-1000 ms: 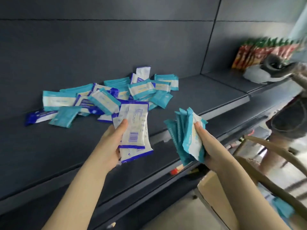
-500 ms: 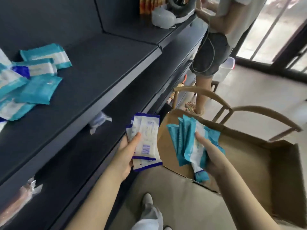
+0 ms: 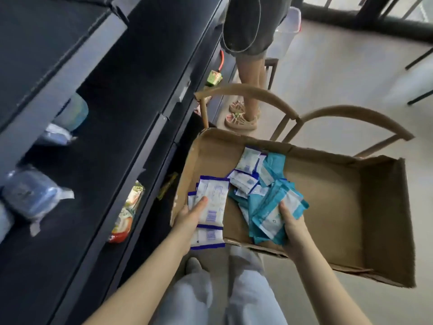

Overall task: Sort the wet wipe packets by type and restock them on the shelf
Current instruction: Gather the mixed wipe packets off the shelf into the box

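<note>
The left grip (image 3: 193, 218) curls round a stack of white-and-blue packets (image 3: 212, 205), thumb on top, over the near-left corner of the cardboard box (image 3: 332, 207). The right grip (image 3: 293, 227) clasps a fan of teal packets (image 3: 273, 215). Just beyond both, loose packets (image 3: 251, 175), seemingly both kinds, lie inside the box. The dark shelf (image 3: 98, 146) stands to the left.

Left grip (image 3: 190, 216) and right grip (image 3: 291, 225) both clasped, thumbs on top.
</note>
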Motion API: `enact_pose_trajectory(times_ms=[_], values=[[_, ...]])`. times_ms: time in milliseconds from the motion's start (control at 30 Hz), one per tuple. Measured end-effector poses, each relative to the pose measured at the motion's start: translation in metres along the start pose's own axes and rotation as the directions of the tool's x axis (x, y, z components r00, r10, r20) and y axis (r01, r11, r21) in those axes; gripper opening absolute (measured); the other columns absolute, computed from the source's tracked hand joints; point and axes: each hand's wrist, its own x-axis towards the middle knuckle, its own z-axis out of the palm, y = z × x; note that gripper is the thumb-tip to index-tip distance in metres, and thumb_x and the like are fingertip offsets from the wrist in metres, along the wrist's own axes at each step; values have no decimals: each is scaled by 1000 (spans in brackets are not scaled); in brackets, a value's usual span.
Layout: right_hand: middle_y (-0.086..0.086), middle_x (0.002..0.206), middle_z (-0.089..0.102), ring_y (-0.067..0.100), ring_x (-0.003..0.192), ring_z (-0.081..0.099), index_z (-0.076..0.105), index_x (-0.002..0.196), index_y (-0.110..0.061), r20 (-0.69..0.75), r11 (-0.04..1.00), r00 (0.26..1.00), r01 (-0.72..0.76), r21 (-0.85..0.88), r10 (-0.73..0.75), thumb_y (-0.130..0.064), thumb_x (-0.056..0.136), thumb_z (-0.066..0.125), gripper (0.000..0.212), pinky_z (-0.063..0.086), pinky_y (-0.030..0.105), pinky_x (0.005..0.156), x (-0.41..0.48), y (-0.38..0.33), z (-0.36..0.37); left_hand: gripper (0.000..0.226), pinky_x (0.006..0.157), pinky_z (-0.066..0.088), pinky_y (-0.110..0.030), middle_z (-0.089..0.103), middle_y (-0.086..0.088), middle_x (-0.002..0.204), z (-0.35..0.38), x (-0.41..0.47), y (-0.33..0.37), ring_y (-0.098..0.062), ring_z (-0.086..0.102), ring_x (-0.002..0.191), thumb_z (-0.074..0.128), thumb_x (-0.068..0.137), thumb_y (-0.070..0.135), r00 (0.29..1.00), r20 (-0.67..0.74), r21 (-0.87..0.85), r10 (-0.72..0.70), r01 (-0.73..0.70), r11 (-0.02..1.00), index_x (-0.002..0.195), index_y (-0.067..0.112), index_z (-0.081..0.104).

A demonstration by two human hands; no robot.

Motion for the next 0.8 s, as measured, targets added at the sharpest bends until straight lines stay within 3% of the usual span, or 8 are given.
enact_pose_trajectory(times_ms=[100, 233, 367, 500, 567, 633, 700, 800], values=[[3, 128, 67, 26, 112, 67, 48, 139, -27, -95, 998, 995, -34, -61, 28, -54, 72, 80, 79, 53, 53, 96, 54, 0, -17, 30, 80, 59, -42, 72, -2, 96, 40, 49, -11, -25, 71, 86, 59, 91, 55, 989, -122, 87, -83, 94, 992, 104, 28, 61], [4, 129, 67, 25, 113, 67, 48, 140, -26, -65, 981, 990, -135, -139, 127, -42, 90, 65, 55, 53, 50, 97, 136, -15, -42, 38, 81, 60, -49, 73, 0, 98, 91, 115, -29, -25, 72, 85, 57, 88, 61, 959, -230, 71, -165, 185, 980, 109, 30, 61], [6, 125, 69, 26, 109, 69, 51, 137, -20, 3, 954, 991, -127, -271, 133, -35, 96, 62, 45, 59, 42, 86, 217, -42, -59, 36, 82, 59, -50, 71, -2, 106, 145, 168, -38, -26, 71, 92, 60, 92, 52, 948, -230, 10, -222, 230, 973, 116, 26, 58], [2, 120, 71, 25, 105, 70, 58, 130, -22, -26, 905, 991, -128, -405, 129, -59, 72, 78, 72, 55, 50, 95, 280, -55, -63, 37, 80, 56, -37, 65, 0, 117, 191, 216, -32, -22, 66, 100, 56, 96, 45, 941, -158, 3, -299, 303, 953, 126, 22, 52], [3, 114, 72, 21, 96, 72, 60, 124, -18, -57, 874, 990, -140, -465, 128, -46, 82, 76, 53, 58, 42, 88, 301, -55, -59, 34, 73, 48, -28, 60, 4, 118, 206, 235, -29, -17, 61, 98, 55, 99, 35, 947, -102, 83, -305, 313, 946, 130, 24, 49], [6, 107, 73, 19, 86, 71, 64, 115, -14, -86, 841, 988, -155, -518, 129, -32, 89, 73, 32, 59, 38, 81, 320, -53, -54, 36, 82, 48, -30, 57, 4, 126, 215, 253, -31, -18, 59, 102, 59, 96, 26, 955, -104, 204, -279, 295, 934, 131, 19, 52], [6, 99, 74, 20, 82, 71, 67, 104, -14, -125, 801, 982, -186, -569, 140, -35, 86, 75, 29, 60, 38, 78, 335, -52, -51, 42, 91, 51, -38, 54, -6, 133, 219, 263, -34, -25, 59, 109, 65, 92, 28, 948, -184, 261, -260, 302, 917, 130, 14, 55], [2, 94, 73, 22, 82, 72, 65, 99, -18, -170, 780, 973, -229, -583, 159, -43, 85, 75, 31, 60, 37, 74, 344, -59, -43, 48, 83, 50, -35, 56, -5, 128, 217, 263, -32, -24, 59, 109, 68, 91, 27, 939, -235, 230, -251, 305, 924, 131, 9, 49]])
